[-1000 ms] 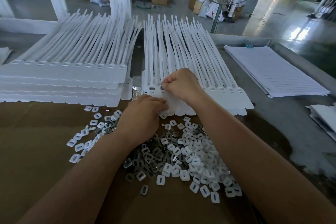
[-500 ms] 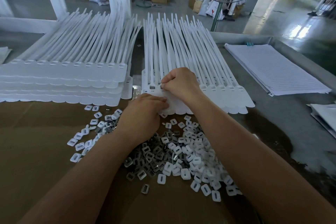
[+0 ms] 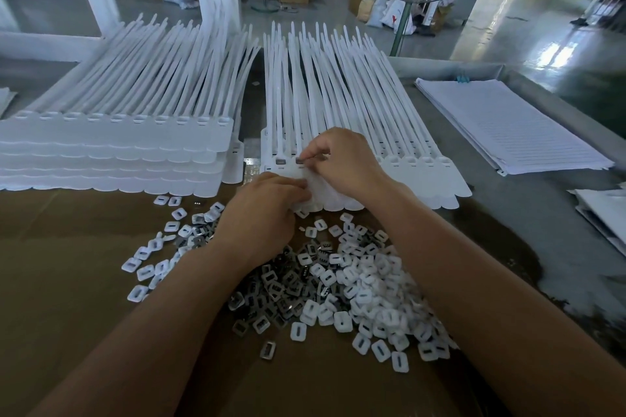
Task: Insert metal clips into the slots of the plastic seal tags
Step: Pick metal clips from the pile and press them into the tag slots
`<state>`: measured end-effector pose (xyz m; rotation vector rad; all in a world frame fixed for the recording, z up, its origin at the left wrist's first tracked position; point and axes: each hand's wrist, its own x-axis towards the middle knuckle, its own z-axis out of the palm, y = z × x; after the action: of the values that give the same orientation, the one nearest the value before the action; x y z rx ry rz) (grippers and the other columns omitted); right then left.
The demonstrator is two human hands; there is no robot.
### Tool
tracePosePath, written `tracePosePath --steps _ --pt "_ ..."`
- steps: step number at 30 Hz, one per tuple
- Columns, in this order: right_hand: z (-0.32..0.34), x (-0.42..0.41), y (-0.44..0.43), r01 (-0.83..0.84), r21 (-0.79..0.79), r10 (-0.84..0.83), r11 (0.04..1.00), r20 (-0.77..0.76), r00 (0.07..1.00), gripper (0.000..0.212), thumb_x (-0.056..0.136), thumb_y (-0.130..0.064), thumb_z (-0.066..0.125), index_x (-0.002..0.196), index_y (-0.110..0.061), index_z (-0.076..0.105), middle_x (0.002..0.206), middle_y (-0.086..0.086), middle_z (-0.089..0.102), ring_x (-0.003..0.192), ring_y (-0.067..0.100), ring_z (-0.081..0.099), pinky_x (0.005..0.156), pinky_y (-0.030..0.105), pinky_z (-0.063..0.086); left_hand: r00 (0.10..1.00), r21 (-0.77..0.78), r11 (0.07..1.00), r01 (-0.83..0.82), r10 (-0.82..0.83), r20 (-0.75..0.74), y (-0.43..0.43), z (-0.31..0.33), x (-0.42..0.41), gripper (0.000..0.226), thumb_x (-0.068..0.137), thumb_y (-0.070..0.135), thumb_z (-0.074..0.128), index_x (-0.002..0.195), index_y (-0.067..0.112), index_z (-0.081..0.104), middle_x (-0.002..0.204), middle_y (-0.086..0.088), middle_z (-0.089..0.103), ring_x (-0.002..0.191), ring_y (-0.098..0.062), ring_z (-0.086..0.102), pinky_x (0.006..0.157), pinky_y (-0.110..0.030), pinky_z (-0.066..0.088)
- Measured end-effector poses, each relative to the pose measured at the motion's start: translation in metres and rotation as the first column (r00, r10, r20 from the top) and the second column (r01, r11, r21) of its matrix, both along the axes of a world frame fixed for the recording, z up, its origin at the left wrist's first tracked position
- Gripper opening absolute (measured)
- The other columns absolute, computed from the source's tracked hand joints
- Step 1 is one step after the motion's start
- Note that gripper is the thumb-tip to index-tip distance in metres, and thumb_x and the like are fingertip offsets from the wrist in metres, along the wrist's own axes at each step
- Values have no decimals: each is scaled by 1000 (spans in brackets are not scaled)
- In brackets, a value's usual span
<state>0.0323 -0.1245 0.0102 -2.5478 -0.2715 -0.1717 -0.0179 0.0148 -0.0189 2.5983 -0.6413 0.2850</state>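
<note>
Right hand (image 3: 342, 159): wrist raised, fingers curled, grip narrow, pinching a metal clip (image 3: 299, 160) at the head slot of the top seal tag (image 3: 316, 184) in the right-hand stack. Left hand (image 3: 267, 210): knuckles up, grip closed on that tag's flat end, just beyond the clip pile (image 3: 325, 284) on the table (image 3: 508, 223).

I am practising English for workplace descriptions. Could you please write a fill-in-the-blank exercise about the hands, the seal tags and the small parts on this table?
1. The pile of loose parts lies on brown ____.
2. The seal tags are all ____ in colour.
3. The right hand pinches a clip at a slot and the left hand rests on the same row, both at the ____ of the two stacks.

Missing words: cardboard; white; right.
</note>
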Motion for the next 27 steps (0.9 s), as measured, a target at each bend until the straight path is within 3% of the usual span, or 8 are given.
tracePosePath --steps 5,10,13,17,22,27 --pt "21 -14 -11 -92 73 99 993 -91 991 2 83 -19 68 83 -20 69 75 -20 57 67 -9 51 61 2 39 1000 -25 1000 -5 5 -10 0 1 0 48 78 -5 45 117 18 62 129 6 55 121 -14 43 101 -23 28" --pt "33 -41 -23 -255 -63 229 965 -276 934 16 79 -21 72 69 -31 64 61 -21 57 55 -16 52 49 -2 35 999 -18 1000 -10 9 -31 -1 3 1 51 78 -7 45 118 19 61 130 8 54 122 -12 42 99 -21 27" --pt "30 -53 -25 -297 -126 236 947 -356 904 6 77 -20 73 80 -25 72 60 -23 56 57 -12 53 50 -2 36 999 -12 1000 -17 17 -50 -1 4 2 50 79 -4 45 121 20 59 132 10 52 124 -9 38 101 -20 24" --pt "25 -60 -21 -334 -201 243 921 -374 895 14 78 -25 72 91 -22 73 63 -24 52 61 -9 49 54 1 35 998 -11 1000 -14 13 -57 -2 4 3 48 81 -2 44 121 20 59 132 10 51 124 -9 38 100 -17 22" --pt "20 -62 -16 -351 -234 250 907 -372 894 17 76 -21 73 93 -20 72 62 -23 48 59 -6 46 57 7 36 998 -9 1000 -14 13 -53 -1 4 4 47 81 -3 45 120 20 60 132 10 51 124 -10 39 102 -19 23" --pt "19 -61 -16 -360 -209 277 909 -342 898 8 78 -19 71 86 -20 70 64 -22 48 59 -7 46 52 2 34 999 -16 1000 -11 10 -42 0 3 6 47 80 -2 45 120 20 60 131 10 52 123 -9 40 100 -17 23"
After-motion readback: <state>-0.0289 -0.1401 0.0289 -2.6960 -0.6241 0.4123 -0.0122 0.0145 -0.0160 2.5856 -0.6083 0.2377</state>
